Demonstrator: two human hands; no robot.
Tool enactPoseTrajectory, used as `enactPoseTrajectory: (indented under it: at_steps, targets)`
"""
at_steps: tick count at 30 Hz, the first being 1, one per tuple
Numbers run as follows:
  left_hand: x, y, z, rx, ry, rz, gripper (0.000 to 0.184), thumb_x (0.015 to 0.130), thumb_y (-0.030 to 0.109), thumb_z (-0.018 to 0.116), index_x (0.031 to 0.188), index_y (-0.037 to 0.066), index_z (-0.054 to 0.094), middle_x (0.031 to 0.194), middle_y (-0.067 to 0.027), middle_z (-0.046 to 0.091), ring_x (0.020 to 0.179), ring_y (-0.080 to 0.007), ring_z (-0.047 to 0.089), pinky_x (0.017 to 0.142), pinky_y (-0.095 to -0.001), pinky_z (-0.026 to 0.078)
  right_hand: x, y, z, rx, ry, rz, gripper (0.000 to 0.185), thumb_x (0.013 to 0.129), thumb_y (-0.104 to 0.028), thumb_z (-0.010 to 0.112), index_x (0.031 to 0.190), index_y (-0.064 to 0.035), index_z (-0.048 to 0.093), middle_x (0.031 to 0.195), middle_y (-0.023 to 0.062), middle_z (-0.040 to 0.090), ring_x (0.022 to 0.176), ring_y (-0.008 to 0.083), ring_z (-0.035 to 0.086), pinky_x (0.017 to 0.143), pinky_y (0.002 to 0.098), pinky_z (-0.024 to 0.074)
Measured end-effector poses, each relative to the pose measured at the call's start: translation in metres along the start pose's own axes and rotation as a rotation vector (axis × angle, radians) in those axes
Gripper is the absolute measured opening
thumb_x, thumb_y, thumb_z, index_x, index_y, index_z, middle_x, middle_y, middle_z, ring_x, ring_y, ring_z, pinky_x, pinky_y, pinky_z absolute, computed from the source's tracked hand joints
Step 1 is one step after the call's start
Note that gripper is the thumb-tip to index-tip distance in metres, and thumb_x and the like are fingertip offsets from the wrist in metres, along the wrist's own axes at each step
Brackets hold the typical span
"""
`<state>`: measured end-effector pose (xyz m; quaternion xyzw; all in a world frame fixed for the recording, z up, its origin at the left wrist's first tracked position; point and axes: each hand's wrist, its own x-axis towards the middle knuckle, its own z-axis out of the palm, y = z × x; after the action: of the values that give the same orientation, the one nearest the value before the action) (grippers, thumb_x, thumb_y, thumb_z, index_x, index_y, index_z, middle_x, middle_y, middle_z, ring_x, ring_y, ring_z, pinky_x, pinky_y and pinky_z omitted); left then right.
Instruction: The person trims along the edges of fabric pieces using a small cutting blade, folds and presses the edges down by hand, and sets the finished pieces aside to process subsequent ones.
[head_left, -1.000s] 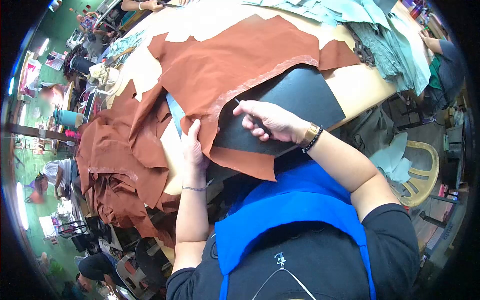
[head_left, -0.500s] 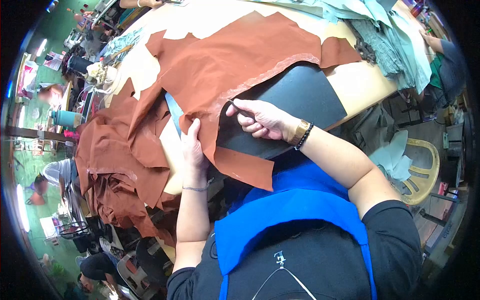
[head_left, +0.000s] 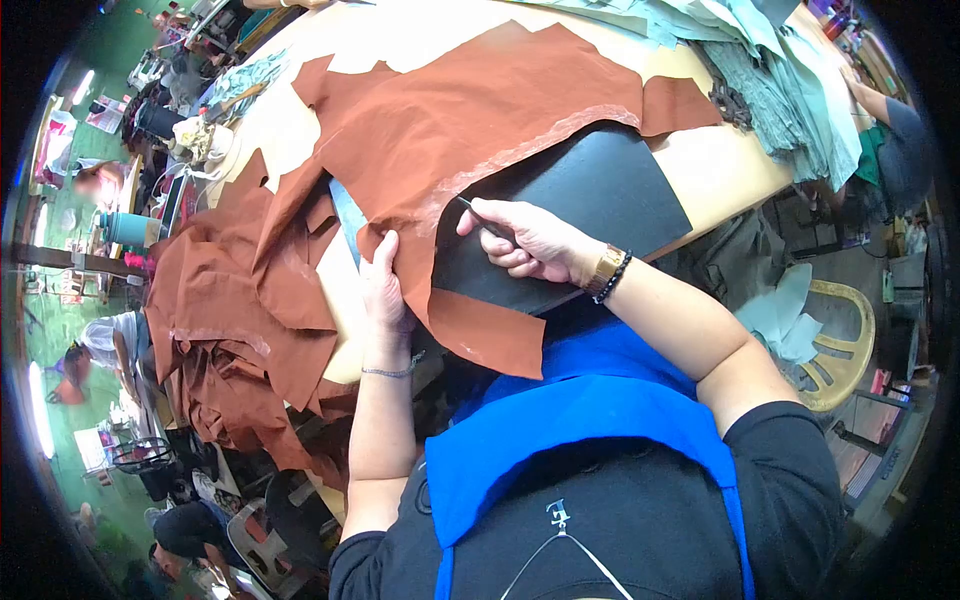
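A large reddish-brown leather piece lies over the table and partly over a black board. Its lower edge is curved and whitish. My left hand grips the leather near its lower left part, thumb on top. In my right hand is a thin dark tool, its tip at the leather's curved edge above the board. A narrow leather flap hangs over the front edge of the board, towards the blue apron.
More brown leather is heaped at the left. Pale green leather lies on the table's far right. A yellowish plastic chair stands at the right. Other people are at the left and right edges.
My right hand has shifted slightly left, bringing the tool's tip to the leather's edge. The flap hangs a little lower than a second ago. My left hand keeps its grip.
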<state>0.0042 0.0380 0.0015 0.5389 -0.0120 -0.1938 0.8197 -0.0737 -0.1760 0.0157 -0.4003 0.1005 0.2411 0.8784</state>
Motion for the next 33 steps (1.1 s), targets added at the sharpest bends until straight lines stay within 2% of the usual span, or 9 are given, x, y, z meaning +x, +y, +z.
enactPoseTrajectory:
  at_steps: [17,19,21,22,25,27,29,31,33]
  targets:
    - [-0.006,0.002,0.006,0.123,-0.001,0.060,0.042,0.099,0.015,0.056,0.137,-0.001,0.049,0.129,-0.0114,0.060,0.114,-0.0205,0.061,0.098,-0.0341,0.050,0.008,-0.001,0.004,-0.066,0.012,-0.014,0.034,0.106,-0.040,0.043,0.110,-0.0088,0.056,0.065,-0.0069,0.038,0.049,0.0020,0.030,0.040,0.0176,0.0243]
    - [-0.022,0.007,0.006,0.529,-0.055,0.253,0.050,0.094,0.010,0.061,0.140,-0.001,0.045,0.134,-0.0121,0.055,0.121,-0.0215,0.055,0.105,-0.0358,0.043,-0.012,-0.005,0.006,-0.174,0.033,-0.047,0.034,0.106,-0.040,0.044,0.110,-0.0088,0.056,0.065,-0.0073,0.038,0.049,0.0025,0.030,0.041,0.0187,0.0255]
    - [-0.039,0.020,-0.001,1.055,0.006,0.553,0.060,0.089,0.004,0.066,0.143,-0.002,0.040,0.139,-0.0128,0.050,0.128,-0.0225,0.049,0.112,-0.0375,0.035,-0.036,-0.018,-0.004,-0.328,0.206,-0.161,0.025,0.103,-0.031,0.050,0.109,-0.0089,0.059,0.069,-0.0050,0.044,0.054,0.0040,0.036,0.045,0.0193,0.0304]
    - [-0.037,0.018,-0.020,0.719,-0.080,0.421,0.058,0.090,0.004,0.066,0.143,0.001,0.040,0.134,-0.0121,0.052,0.122,-0.0211,0.051,0.108,-0.0362,0.039,-0.049,-0.028,-0.018,-0.497,0.313,-0.280,0.022,0.102,-0.028,0.052,0.110,-0.0085,0.060,0.072,-0.0040,0.047,0.056,0.0048,0.039,0.048,0.0197,0.0340]
    - [-0.020,0.056,-0.034,0.964,0.110,0.737,0.055,0.082,0.005,0.077,0.130,0.001,0.050,0.125,-0.0112,0.056,0.117,-0.0192,0.053,0.101,-0.0345,0.041,-0.095,-0.061,-0.091,-1.228,0.783,-0.808,0.026,0.089,-0.017,0.065,0.109,-0.0024,0.063,0.093,0.0071,0.066,0.084,0.0163,0.064,0.077,0.0300,0.0534]
    - [0.007,0.071,-0.004,0.898,-0.064,0.811,0.047,0.085,0.008,0.074,0.128,0.002,0.055,0.128,-0.0131,0.056,0.119,-0.0252,0.054,0.105,-0.0386,0.040,-0.124,-0.086,-0.142,-1.478,1.170,-0.699,0.035,0.082,-0.014,0.068,0.113,-0.0009,0.062,0.105,0.0141,0.069,0.092,0.0196,0.068,0.083,0.0318,0.0546]
    - [0.028,0.081,0.035,1.381,-0.287,0.896,0.041,0.090,0.012,0.070,0.128,0.005,0.057,0.136,-0.0158,0.054,0.127,-0.0344,0.050,0.111,-0.0474,0.036,-0.126,-0.082,-0.218,-1.534,1.290,-0.734,0.034,0.084,-0.013,0.067,0.116,-0.0023,0.063,0.113,0.0166,0.069,0.093,0.0230,0.070,0.083,0.0329,0.0551]
    - [0.061,0.044,0.054,1.469,-0.512,0.858,0.052,0.092,0.032,0.068,0.138,0.010,0.053,0.148,-0.0177,0.045,0.139,-0.0394,0.038,0.115,-0.0548,0.028,-0.121,-0.081,-0.227,-1.348,1.149,-0.581,0.027,0.088,-0.016,0.068,0.112,-0.0065,0.063,0.102,0.0119,0.072,0.089,0.0295,0.070,0.081,0.0373,0.0550]
    - [0.067,0.008,0.060,1.583,-0.538,0.591,0.068,0.091,0.048,0.064,0.147,0.013,0.046,0.157,-0.0176,0.035,0.148,-0.0372,0.024,0.118,-0.0596,0.021,-0.122,-0.084,-0.216,-1.381,1.270,-0.480,0.019,0.088,-0.018,0.069,0.103,-0.0081,0.063,0.092,0.0117,0.072,0.086,0.0305,0.070,0.077,0.0391,0.0539]
